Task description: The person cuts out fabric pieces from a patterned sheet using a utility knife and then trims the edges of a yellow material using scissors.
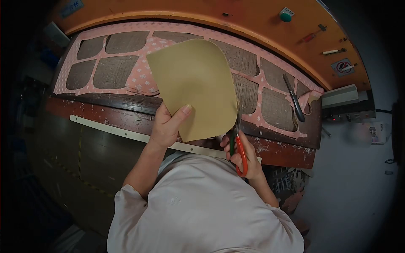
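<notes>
My left hand (pixel 169 125) grips a tan sheet piece (pixel 194 84) with a rounded corner, its thumb lying on the near face. The fingers behind the piece are hidden. My right hand (pixel 249 157) is closed around scissors (pixel 240 154) with an orange-red handle. Their blades point upward at the right edge of the tan piece, partly covered by it. Behind the piece, a pink patterned sheet (pixel 141 76) with several cut-out openings lies across the dark work board.
A knife-like tool with a black handle (pixel 298 110) lies on the sheet at the right. The orange machine beam (pixel 253 21) spans the back, carrying a green button (pixel 286 16) and several small tools. A pale strip (pixel 109 131) runs along the front edge.
</notes>
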